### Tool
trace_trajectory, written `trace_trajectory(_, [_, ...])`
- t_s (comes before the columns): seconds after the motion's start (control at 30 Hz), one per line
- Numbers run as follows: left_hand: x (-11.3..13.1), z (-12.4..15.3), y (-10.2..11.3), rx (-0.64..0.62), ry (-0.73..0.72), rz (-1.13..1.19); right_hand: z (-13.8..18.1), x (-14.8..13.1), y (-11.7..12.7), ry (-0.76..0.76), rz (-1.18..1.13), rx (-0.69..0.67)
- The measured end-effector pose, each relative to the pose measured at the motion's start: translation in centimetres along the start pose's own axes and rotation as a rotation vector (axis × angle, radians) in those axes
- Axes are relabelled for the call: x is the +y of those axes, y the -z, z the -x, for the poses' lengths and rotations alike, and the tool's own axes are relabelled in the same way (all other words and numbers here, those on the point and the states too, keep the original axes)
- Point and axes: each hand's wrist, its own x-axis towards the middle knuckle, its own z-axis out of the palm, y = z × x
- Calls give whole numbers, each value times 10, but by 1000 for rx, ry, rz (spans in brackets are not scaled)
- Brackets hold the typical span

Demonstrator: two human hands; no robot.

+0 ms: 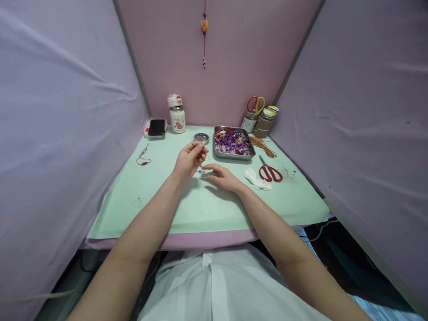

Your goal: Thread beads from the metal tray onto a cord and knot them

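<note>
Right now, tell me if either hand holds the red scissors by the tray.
No, the red scissors lie on the mat right of the right hand; the left hand pinches a beaded cord.

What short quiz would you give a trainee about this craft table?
1. True or false: the tray of beads lies left of the phone.
2. What lies right beside the red scissors on the table? A) a white tissue B) a spoon C) a book
3. Which hand pinches the beaded cord from above, nearer the round tin?
Key: 1 false; 2 A; 3 the left hand.
</note>
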Motion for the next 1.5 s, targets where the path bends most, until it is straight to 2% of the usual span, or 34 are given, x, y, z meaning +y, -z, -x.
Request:
trace_trajectory(0.17, [11,-1,5,59,-14,54,-11,-2,-9,10,79,64])
trace_trajectory(0.33, [22,-3,11,118,-49,130,-22,-12,-23,74,80,20])
trace_trajectory(0.47, [31,-10,26,214,-129,198,-23,-20,-29,-9,33,75])
trace_trajectory(0.6, [36,-17,44,293,-209,362,-16,-27,-18,-94,30,179])
trace_trajectory(0.83, [29,-22,49,345,-111,475,0,-31,7,-205,-31,163])
trace_trajectory(1.1, [21,-25,50,437,10,494,10,-23,9,-449,-592,51])
trace_trajectory(1.17, [20,-24,49,444,17,495,10,-22,9,-474,-658,40])
trace_trajectory(1.37, [20,-24,49,462,46,485,6,-10,3,-513,-563,168])
trace_trajectory(1.5, [19,-25,53,490,63,499,5,-1,0,-498,-438,185])
